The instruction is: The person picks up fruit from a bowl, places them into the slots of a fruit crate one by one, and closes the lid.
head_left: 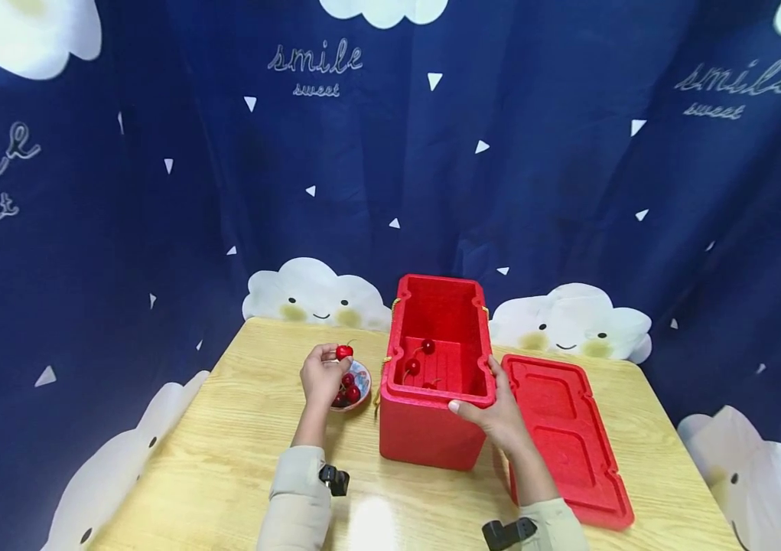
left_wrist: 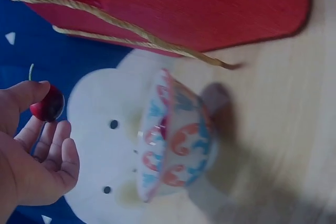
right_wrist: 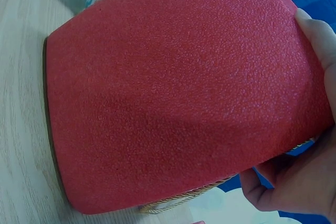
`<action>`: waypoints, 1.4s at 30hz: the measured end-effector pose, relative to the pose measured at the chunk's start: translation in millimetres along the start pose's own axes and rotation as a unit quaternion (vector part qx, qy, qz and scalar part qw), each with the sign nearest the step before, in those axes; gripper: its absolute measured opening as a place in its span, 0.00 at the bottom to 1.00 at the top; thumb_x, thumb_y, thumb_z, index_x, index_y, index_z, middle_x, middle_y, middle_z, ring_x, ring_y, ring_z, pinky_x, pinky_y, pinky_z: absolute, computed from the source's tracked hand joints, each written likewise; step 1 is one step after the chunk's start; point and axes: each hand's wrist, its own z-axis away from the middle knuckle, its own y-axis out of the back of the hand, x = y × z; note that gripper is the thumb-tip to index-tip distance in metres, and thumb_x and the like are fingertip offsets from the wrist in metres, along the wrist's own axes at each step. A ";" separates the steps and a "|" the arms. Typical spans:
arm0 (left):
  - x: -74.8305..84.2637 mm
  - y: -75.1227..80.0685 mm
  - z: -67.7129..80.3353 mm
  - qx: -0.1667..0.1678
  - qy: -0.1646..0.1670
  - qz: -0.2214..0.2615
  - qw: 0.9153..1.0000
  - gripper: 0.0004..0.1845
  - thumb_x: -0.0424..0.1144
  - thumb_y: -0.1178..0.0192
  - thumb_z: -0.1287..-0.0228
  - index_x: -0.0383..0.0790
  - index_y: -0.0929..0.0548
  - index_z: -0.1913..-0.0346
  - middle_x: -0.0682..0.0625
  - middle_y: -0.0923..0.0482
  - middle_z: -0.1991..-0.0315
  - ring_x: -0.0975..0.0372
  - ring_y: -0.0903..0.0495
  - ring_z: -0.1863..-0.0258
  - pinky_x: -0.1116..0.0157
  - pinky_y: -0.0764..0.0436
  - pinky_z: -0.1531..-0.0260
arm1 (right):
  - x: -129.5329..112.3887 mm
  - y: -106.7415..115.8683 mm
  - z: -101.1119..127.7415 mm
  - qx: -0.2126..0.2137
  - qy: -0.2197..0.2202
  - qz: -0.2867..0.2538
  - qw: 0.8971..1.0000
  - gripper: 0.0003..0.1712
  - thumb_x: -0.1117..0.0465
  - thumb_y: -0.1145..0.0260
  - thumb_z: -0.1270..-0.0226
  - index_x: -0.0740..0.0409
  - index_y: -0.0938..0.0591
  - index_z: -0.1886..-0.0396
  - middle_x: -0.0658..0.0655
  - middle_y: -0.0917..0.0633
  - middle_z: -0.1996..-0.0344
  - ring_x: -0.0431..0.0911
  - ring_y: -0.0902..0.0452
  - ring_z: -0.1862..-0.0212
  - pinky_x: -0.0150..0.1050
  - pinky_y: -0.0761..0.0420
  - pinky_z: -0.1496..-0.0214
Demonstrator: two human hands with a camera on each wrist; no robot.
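Observation:
Between thumb and fingers my left hand (head_left: 321, 379) pinches a red cherry (left_wrist: 48, 102), its green stem pointing up. Just below that hand in the head view is a small patterned bowl (left_wrist: 181, 142) with several dark red cherries (head_left: 349, 393) in it. To its right stands a tall red foam box (head_left: 431, 428), lidless, with a few cherries (head_left: 413, 367) on its floor. At the near right corner of the box my right hand (head_left: 503, 417) grips the rim, thumb on the near side and fingers along the right wall.
A red lid (head_left: 562, 436) lies on the wooden table (head_left: 225, 459) right of the box. Yellow rope (left_wrist: 126, 24) hangs along the box's sides. Behind the table hangs a dark blue curtain (head_left: 362, 153) with clouds and triangles.

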 end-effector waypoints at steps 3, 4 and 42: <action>13.2 2.4 3.4 -0.006 0.000 0.004 1.000 0.18 0.33 0.30 0.53 0.35 0.20 0.56 0.44 0.21 0.65 0.54 0.19 0.66 0.59 0.21 0.65 | -5.7 1.0 1.7 -0.003 -0.007 0.002 1.000 0.62 0.60 0.24 0.54 0.46 0.55 0.27 0.62 0.40 0.35 0.57 0.40 0.38 0.46 0.27 0.47; 17.3 3.2 4.6 -0.008 -0.003 0.005 1.000 0.18 0.34 0.30 0.52 0.35 0.20 0.56 0.44 0.21 0.65 0.54 0.19 0.66 0.58 0.22 0.64 | -9.0 1.3 3.0 -0.004 -0.010 0.000 1.000 0.62 0.60 0.24 0.54 0.47 0.55 0.27 0.62 0.40 0.35 0.57 0.41 0.38 0.47 0.27 0.47; 97.5 -6.5 23.9 -0.068 -0.049 0.134 0.987 0.17 0.29 0.30 0.54 0.31 0.19 0.58 0.42 0.21 0.67 0.59 0.22 0.71 0.69 0.24 0.71 | -33.9 -1.5 16.3 -0.013 -0.035 0.004 0.999 0.61 0.62 0.26 0.53 0.52 0.56 0.27 0.65 0.41 0.35 0.58 0.42 0.37 0.50 0.29 0.45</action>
